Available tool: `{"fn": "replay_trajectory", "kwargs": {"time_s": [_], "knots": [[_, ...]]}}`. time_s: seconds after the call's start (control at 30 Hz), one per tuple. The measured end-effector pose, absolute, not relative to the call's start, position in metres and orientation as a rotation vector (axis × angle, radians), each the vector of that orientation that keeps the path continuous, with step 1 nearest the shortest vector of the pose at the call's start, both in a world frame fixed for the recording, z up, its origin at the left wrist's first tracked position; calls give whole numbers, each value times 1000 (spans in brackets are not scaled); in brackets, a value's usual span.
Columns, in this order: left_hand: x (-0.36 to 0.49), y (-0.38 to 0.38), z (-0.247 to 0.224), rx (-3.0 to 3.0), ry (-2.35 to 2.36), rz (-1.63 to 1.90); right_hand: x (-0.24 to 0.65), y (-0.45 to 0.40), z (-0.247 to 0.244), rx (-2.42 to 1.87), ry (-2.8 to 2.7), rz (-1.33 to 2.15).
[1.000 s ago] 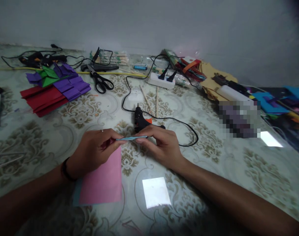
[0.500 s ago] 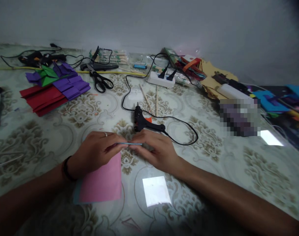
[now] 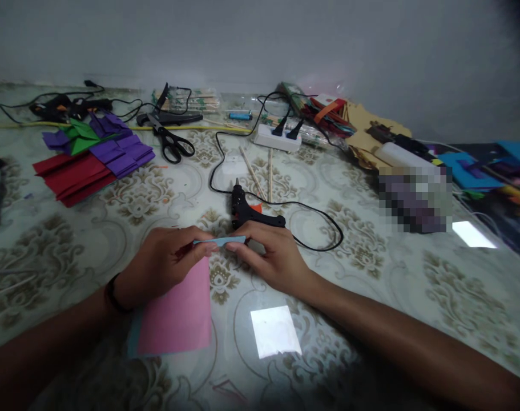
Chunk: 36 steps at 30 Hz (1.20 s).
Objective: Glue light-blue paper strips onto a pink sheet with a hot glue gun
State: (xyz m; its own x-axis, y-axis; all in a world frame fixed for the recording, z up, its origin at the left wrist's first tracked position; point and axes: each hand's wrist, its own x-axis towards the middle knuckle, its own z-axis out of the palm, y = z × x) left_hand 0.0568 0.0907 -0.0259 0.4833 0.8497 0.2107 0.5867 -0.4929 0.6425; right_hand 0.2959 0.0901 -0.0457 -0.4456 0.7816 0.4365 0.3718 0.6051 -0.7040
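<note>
A narrow piece of light blue folded paper is pinched between both hands at the centre. My left hand grips its left end between thumb and fingers. At the right end, my right hand holds it the same way. Pink paper lies flat under and below my left hand, with a blue edge showing at its left. Just beyond my right hand rests a black glue gun, its nozzle pointing away.
Behind lie black scissors, a white power strip, wooden sticks and a blue tube. Folded red paper and purple paper are at the left. Blue paper is at the far right.
The folded blue paper has tilted so that more of its face shows, and both hands have shifted slightly with it. The camera view has moved a little.
</note>
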Motion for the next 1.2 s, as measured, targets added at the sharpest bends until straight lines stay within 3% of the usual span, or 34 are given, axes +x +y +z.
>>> {"fn": "replay_trajectory", "kwargs": {"time_s": [0.57,0.87,1.2], "knots": [[55,91,-30,2198,1119,679,291,84,-43,-826,-2006,697],[56,96,-19,2039,1128,701,293,87,-42,-939,-1797,1135],[57,92,-26,2274,1069,750,292,84,-42,-839,-2004,772]]}}
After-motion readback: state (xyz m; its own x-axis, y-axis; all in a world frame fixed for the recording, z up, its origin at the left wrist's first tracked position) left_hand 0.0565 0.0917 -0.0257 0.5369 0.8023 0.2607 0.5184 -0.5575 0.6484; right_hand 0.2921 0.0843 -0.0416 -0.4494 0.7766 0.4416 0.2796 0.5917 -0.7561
